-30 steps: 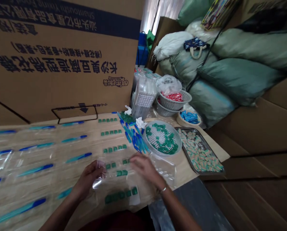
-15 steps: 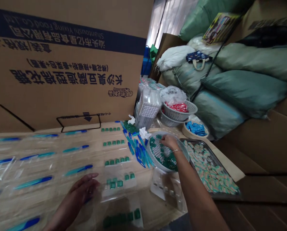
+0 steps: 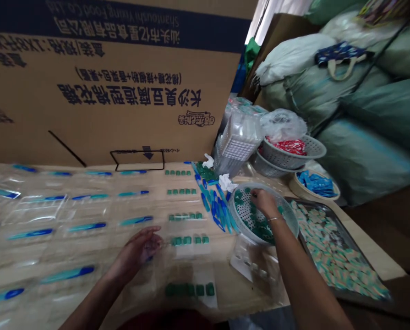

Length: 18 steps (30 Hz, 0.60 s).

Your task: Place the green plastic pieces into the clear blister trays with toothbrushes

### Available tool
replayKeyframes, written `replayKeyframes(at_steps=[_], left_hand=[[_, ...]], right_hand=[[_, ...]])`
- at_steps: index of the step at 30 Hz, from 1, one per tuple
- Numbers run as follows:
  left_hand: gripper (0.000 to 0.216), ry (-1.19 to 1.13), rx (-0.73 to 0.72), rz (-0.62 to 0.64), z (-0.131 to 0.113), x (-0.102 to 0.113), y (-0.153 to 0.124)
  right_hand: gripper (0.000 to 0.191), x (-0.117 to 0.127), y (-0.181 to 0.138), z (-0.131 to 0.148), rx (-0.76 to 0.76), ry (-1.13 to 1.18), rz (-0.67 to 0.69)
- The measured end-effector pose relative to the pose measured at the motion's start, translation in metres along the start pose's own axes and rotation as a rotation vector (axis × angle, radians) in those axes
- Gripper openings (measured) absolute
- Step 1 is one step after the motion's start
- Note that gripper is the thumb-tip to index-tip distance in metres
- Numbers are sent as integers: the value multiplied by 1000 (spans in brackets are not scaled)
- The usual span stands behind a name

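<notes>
My right hand reaches into a round grey plastic basket that holds small green pieces. Its fingers are bent together and point down; what they pinch is hidden. My left hand hovers over the clear plastic trays, its fingers partly stretched and apart, with nothing visible in it. Just right of it, a tray holds a row of green cubes with a gap in the middle. Nearer to me lies another row of green cubes, and further rows stand behind.
Blue-and-turquoise picks lie heaped beside the basket and singly in trays on the left. A metal tray of striped pieces is at right. Behind stand stacked clear boxes, baskets with red packets and a big carton.
The view has shifted, so most things sit further right or higher. Cubes in the row beside my left hand are now more evenly lined up. My right hand stays in the basket.
</notes>
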<state>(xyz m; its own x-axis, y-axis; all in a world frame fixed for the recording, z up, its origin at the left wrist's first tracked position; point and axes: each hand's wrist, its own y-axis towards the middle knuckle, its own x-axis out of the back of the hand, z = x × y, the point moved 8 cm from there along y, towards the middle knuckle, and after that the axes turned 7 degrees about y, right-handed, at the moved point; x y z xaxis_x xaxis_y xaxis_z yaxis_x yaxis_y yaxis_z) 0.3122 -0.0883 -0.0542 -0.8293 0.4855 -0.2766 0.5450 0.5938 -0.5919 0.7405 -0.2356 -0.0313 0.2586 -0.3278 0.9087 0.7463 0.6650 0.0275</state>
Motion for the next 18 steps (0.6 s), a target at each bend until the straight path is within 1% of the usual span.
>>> replayKeyframes(at_steps=[3, 5, 6, 7, 8, 9, 10, 11, 13, 14, 16, 18], left_hand=[[32, 24, -14, 25, 3, -2, 0], [31, 21, -28, 32, 3, -4, -2], [30, 9, -34, 35, 2, -4, -3], [29, -6, -37, 42, 2, -5, -4], [28, -22, -32, 52, 2, -7, -5], [28, -36, -20, 66, 3, -9, -7], [28, -47, -4, 80, 4, -12, -8], [28, -50, 15, 95, 6, -15, -9], [27, -42, 42, 107, 10, -20, -12], [27, -36, 43, 111, 12, -23, -13], [27, -30, 27, 120, 13, -28, -16], [28, -33, 1, 121, 14, -31, -17]], right_hand=[[12, 6, -6, 9, 10, 91, -12], [10, 5, -20, 30, 47, 202, -14], [11, 1, -31, 47, 90, 306, 11], [14, -4, -46, 68, 142, 416, 58], [17, -11, -66, 94, 216, 591, 143], [19, -19, -88, 121, 285, 757, 262], [18, -27, -111, 146, 334, 853, 381], [16, -34, -132, 168, 370, 898, 467], [13, -45, -163, 202, 431, 910, 568], [11, -48, -173, 212, 457, 893, 579], [10, -51, -179, 222, 509, 847, 533], [11, -48, -178, 224, 563, 804, 458]])
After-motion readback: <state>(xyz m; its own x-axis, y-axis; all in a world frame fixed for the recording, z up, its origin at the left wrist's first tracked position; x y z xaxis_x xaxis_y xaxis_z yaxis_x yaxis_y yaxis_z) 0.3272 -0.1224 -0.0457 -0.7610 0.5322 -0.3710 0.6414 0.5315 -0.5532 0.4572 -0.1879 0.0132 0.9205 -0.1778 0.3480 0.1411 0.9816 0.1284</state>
